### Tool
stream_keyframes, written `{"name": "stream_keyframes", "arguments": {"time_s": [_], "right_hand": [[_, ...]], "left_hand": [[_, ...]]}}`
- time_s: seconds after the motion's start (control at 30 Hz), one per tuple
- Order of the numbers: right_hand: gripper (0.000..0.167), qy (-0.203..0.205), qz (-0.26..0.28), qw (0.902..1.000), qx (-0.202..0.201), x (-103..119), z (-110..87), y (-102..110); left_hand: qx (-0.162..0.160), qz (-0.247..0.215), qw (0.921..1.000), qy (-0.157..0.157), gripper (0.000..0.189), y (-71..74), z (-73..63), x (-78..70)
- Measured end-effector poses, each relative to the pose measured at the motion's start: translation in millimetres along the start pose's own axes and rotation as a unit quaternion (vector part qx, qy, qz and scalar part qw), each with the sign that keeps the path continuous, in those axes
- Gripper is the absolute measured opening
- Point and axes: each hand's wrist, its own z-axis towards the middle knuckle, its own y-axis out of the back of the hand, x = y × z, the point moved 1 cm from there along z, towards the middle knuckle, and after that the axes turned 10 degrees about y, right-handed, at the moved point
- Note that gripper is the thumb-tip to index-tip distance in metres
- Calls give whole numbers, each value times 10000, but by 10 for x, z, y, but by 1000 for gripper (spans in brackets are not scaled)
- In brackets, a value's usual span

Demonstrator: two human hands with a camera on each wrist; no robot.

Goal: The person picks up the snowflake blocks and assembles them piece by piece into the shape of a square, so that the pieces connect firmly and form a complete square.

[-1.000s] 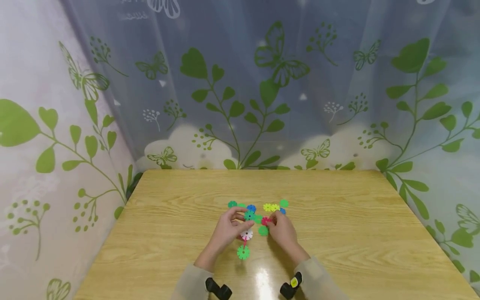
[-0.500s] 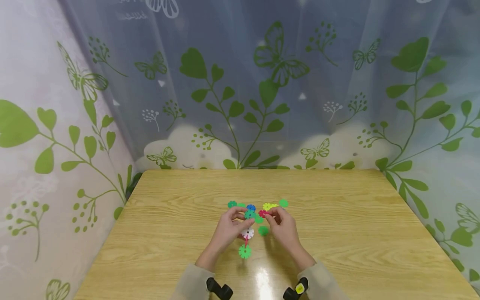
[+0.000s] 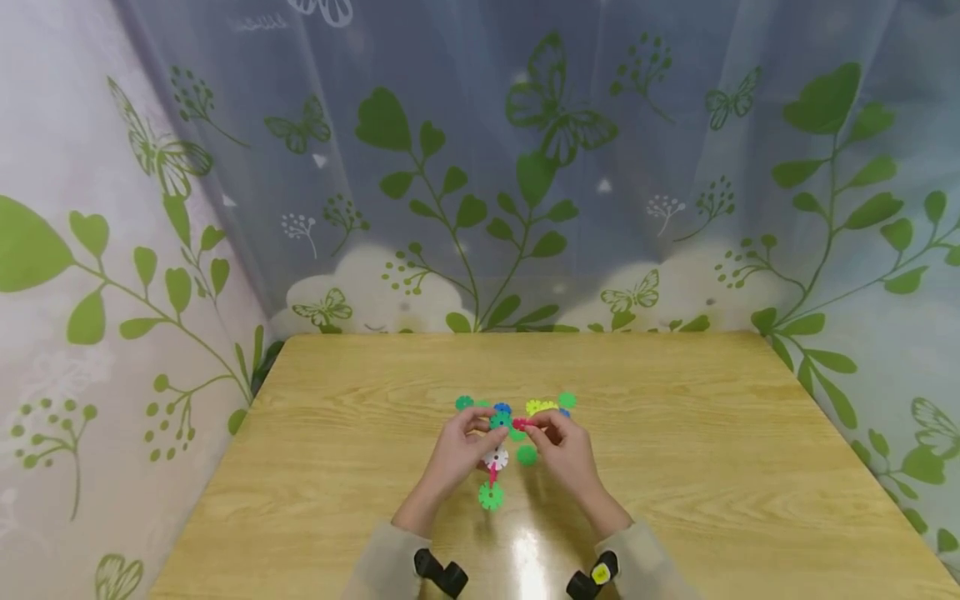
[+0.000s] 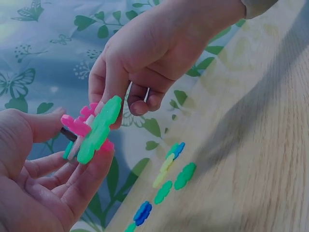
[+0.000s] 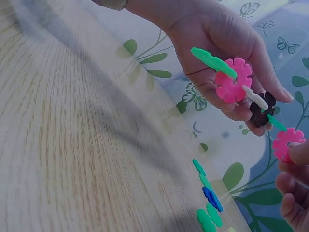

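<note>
My left hand grips a chain of notched plastic discs by its middle. In the right wrist view the chain runs from a light green disc through a pink disc, a white disc and a dark disc to a teal green disc. Thumb and finger of my right hand pinch another pink disc, its rim at the teal disc's edge. How far their slots are engaged is hard to tell. Both hands are above the table.
Loose discs lie on the wooden table beyond and below the hands: a green disc, yellow discs, a farther green disc, a teal disc and blue ones. A patterned curtain borders the table's back and sides.
My right hand has lifted the pink disc and moved it left, up to the teal disc of the chain. The left hand has kept its grip and hardly moved.
</note>
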Motion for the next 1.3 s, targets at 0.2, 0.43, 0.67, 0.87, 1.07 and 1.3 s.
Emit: {"name": "stream_keyframes", "arguments": {"time_s": [0.2,0.43,0.67,0.87,1.07,1.3], "right_hand": [[4,-35,94,9999,121,290,28,23],[6,425,-204,9989,-14,313,3,-8],[8,906,-230,9956,-14,296,-7,-15],[8,1288,-170,9915,-1,271,-11,-35],[8,1294,-136,9915,-81,265,-17,-49],[7,1215,-110,9925,-98,302,-20,-55]], "left_hand": [[-289,256,9992,-67,43,-13,128,178],[-315,360,9987,-194,40,-48,125,156],[-359,735,9963,-257,43,-61,131,167],[-583,1070,9922,-267,43,-90,116,160],[-537,1136,9919,-203,47,-110,123,173],[-513,1054,9930,-173,42,-122,129,193]]}}
